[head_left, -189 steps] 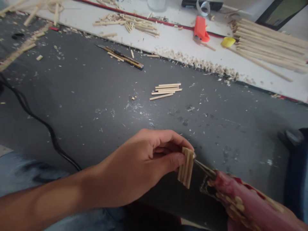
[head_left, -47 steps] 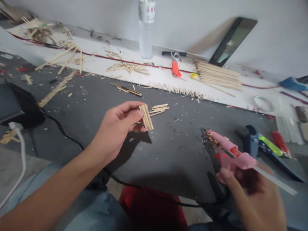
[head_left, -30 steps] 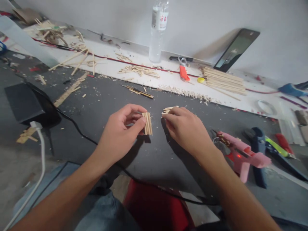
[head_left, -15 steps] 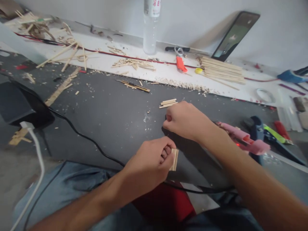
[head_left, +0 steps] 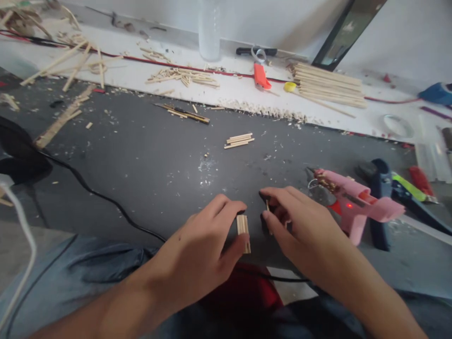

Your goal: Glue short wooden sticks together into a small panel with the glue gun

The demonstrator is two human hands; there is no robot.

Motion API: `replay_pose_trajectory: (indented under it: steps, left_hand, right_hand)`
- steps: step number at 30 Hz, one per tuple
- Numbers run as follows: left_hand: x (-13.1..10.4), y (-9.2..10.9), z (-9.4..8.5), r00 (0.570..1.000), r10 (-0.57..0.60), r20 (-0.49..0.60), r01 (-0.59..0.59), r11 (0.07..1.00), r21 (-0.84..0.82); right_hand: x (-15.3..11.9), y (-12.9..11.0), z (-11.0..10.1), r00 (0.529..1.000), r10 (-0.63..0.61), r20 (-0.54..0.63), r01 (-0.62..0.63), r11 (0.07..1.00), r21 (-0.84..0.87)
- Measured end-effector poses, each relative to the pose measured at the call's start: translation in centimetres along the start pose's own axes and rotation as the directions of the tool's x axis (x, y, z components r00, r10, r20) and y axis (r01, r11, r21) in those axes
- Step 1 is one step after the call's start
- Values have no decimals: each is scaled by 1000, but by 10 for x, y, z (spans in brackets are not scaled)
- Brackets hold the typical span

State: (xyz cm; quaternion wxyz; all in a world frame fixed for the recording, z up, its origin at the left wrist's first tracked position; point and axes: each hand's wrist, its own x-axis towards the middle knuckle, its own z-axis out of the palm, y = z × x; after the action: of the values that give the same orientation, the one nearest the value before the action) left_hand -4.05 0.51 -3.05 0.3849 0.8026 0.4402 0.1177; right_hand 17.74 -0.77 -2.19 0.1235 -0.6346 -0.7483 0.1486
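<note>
Between the thumb and fingers of my left hand (head_left: 208, 240) is a small bundle of short wooden sticks (head_left: 243, 231), laid side by side near the front of the dark table. My right hand (head_left: 300, 226) is just to the right of it, its thumb and forefinger pinching a short thin wooden stick (head_left: 268, 205). Dark tips show on the right thumb and forefinger. A few cut sticks (head_left: 239, 140) lie together beyond both hands. To the right of my right hand rests a pink glue gun (head_left: 356, 200) with a red light on it.
A craft knife (head_left: 183, 113) lies farther back. On the white strip are a pile of stick pieces (head_left: 185, 76), long sticks (head_left: 328, 87), an orange tool (head_left: 261, 76) and a clear bottle (head_left: 209, 30). A black cable (head_left: 106, 195) crosses the left side; pliers (head_left: 381, 202) lie right.
My right hand has come back toward me and turned, and a short stick now shows in its fingers. The left hand's grip has opened out around the bundle. The view has shifted.
</note>
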Motion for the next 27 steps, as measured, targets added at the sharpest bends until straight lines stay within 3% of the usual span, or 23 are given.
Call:
replay_pose_trajectory:
  steps: [4, 9, 16, 27]
  left_hand:
    - [-8, 0, 0, 998, 58, -10, -58, 997, 59]
    - [-15, -1, 9, 987, 141, -82, -124, 975, 187]
    - [-17, -3, 9, 988, 128, -84, -108, 973, 205]
    - [-14, -6, 14, 984, 142, -107, -126, 982, 142]
  right_hand:
    - [-17, 14, -4, 987, -146, 61, 149, 988, -36]
    - [-14, 30, -8, 970, -238, 60, 240, 969, -48]
    - [-6, 31, -12, 953, -281, 116, 284, 959, -8]
    - [-19, 17, -3, 965, -237, 110, 224, 967, 125]
